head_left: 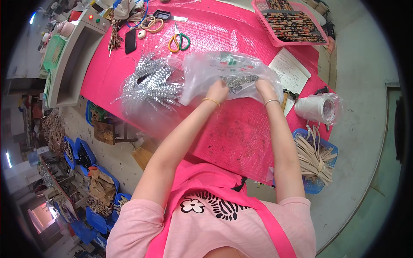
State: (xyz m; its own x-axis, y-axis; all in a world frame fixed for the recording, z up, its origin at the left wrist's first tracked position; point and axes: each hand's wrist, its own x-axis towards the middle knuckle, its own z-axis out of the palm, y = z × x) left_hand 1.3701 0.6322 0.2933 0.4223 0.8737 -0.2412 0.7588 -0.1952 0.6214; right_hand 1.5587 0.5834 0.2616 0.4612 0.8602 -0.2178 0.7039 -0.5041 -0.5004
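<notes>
clear plastic bag: the bag lies on the pink table cover, in front of the person, between the silver sequin strands and the handwritten sheet; its near side is spread between the two hands
small metallic pieces: a dark silver heap shows in the bag, between the hands; whether these are links, rings or findings is too small to tell
handling: the film looks thin, limp and slippery, likely to crumple and slide; the heap probably gives the bag its weight, loose and apt to shift or spill; a firm pinch on gathered film at either side of the mouth should serve better than one single layer
left hand: the hand is closed, fingers curled in, apparently pinching the bag's near edge left of the heap; fingertips hidden
right hand: the hand is curled nearly closed at the right of the heap, seemingly gripping the film; fingertips hidden too
arms: both reach forward, nearly straight, the left slanting inward from the shoulder, the right more upright; wrists low over the table, hands level and a little apart
nearby: green-and-orange-handled scissors lie beyond the strands; a white roll sits right of the right forearm
</notes>
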